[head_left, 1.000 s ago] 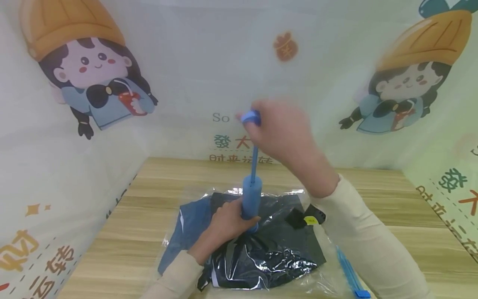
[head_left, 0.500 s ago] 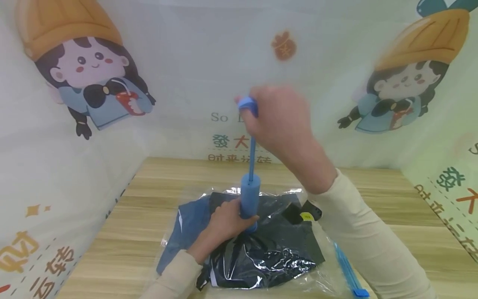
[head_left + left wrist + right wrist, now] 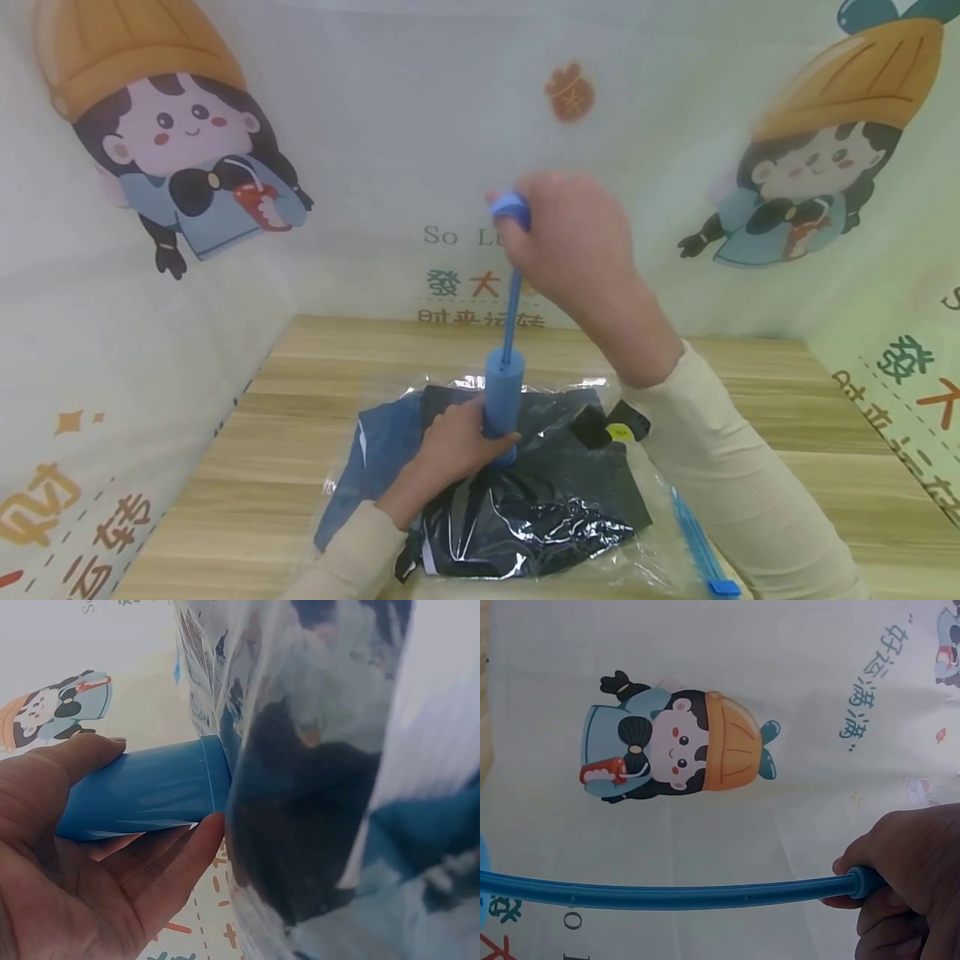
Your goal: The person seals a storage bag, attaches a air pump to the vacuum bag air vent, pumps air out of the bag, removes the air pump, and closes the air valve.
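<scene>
A blue hand pump [image 3: 504,392] stands upright on a clear plastic bag [image 3: 660,550] that holds dark folded clothes [image 3: 547,508]. The left hand [image 3: 453,442] grips the pump's cylinder low down, thumb on one side and fingers round the other. In the left wrist view the base of the cylinder [image 3: 142,791] meets the bag's film. Above, the right hand [image 3: 577,242] holds the pump's handle [image 3: 512,208] with curled fingers. The thin rod [image 3: 667,895] is drawn far out of the cylinder, slightly bowed in the right wrist view.
The bag's blue zip slider [image 3: 723,587] and blue zip strip [image 3: 693,533] lie at the right, beside the right sleeve. Blue cloth [image 3: 375,467] fills the bag's left part. Under it is a wooden table [image 3: 247,450], with a printed sheet [image 3: 360,167] as backdrop.
The right hand has risen a little with the handle, then shifted slightly right. More of the rod shows than one second ago. The left hand and bag look nearly unmoved.
</scene>
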`<state>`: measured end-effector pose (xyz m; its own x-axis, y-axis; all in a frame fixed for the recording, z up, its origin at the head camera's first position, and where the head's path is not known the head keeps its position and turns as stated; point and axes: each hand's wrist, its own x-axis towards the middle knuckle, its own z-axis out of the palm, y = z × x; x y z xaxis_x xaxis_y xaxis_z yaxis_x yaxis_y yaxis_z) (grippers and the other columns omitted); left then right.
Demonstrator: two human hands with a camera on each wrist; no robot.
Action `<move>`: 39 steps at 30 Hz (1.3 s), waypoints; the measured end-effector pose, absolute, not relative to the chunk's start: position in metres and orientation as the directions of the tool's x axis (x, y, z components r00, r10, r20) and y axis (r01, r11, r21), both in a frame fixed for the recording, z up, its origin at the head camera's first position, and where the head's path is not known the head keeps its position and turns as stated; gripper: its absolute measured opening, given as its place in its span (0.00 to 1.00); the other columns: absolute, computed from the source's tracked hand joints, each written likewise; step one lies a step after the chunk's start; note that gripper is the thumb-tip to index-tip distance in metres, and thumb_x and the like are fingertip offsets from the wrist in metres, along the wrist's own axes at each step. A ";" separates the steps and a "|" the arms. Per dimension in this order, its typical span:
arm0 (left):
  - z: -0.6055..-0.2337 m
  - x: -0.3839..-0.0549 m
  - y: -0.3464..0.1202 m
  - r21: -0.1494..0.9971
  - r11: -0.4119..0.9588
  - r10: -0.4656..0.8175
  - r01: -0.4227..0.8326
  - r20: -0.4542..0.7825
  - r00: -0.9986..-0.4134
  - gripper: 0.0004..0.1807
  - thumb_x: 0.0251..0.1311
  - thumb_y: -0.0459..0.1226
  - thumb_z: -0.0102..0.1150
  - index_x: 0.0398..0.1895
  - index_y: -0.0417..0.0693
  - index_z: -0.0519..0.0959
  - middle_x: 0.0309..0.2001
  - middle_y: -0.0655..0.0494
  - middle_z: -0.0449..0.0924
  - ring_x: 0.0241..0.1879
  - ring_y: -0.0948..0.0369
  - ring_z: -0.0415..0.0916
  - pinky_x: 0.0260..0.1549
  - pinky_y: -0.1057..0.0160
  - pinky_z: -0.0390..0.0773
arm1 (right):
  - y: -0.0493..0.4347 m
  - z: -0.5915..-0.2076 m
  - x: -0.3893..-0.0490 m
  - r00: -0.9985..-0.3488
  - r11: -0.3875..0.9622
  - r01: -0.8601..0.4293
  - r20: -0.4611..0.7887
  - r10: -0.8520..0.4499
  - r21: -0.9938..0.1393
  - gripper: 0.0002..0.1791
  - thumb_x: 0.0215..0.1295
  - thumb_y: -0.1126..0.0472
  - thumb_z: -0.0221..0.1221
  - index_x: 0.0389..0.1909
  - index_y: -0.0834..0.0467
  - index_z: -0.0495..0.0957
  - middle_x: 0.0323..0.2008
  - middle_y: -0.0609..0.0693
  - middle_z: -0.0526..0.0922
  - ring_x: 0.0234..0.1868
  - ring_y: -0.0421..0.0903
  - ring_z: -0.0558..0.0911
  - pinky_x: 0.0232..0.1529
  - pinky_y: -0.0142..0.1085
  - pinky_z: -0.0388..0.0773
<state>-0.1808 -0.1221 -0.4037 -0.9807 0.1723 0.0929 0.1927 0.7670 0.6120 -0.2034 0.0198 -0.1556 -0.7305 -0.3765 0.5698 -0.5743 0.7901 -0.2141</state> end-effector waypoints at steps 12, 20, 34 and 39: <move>-0.407 -0.182 -0.128 0.645 0.742 0.165 0.185 0.091 -0.982 0.27 0.58 0.52 0.71 0.47 0.39 0.80 0.35 0.49 0.85 0.27 0.57 0.81 0.25 0.55 0.80 | -0.002 -0.227 -0.212 -0.768 0.811 -0.572 0.428 -0.477 -0.121 0.23 0.76 0.53 0.57 0.17 0.54 0.70 0.12 0.45 0.68 0.13 0.41 0.66 0.14 0.32 0.62; -0.410 -0.183 -0.131 0.647 0.747 0.146 0.153 0.065 -0.987 0.30 0.59 0.54 0.69 0.49 0.36 0.79 0.36 0.49 0.85 0.29 0.56 0.81 0.25 0.54 0.79 | -0.009 -0.270 -0.211 -0.760 0.820 -0.569 0.422 -0.495 -0.063 0.26 0.76 0.50 0.57 0.15 0.52 0.66 0.10 0.43 0.61 0.12 0.40 0.62 0.12 0.31 0.57; -0.409 -0.182 -0.130 0.644 0.746 0.155 0.168 0.077 -0.985 0.29 0.59 0.53 0.70 0.48 0.37 0.79 0.35 0.49 0.85 0.29 0.56 0.82 0.25 0.55 0.80 | 0.000 -0.262 -0.210 -0.748 0.781 -0.609 0.426 -0.509 -0.136 0.22 0.76 0.54 0.56 0.18 0.53 0.69 0.12 0.44 0.64 0.13 0.41 0.63 0.14 0.32 0.57; -0.409 -0.182 -0.129 0.634 0.748 0.165 0.194 0.106 -0.981 0.27 0.58 0.53 0.70 0.48 0.40 0.80 0.35 0.49 0.86 0.30 0.55 0.83 0.26 0.54 0.81 | 0.005 -0.232 -0.209 -0.723 0.774 -0.618 0.487 -0.490 -0.137 0.20 0.76 0.53 0.56 0.22 0.55 0.74 0.13 0.45 0.67 0.14 0.43 0.65 0.15 0.33 0.58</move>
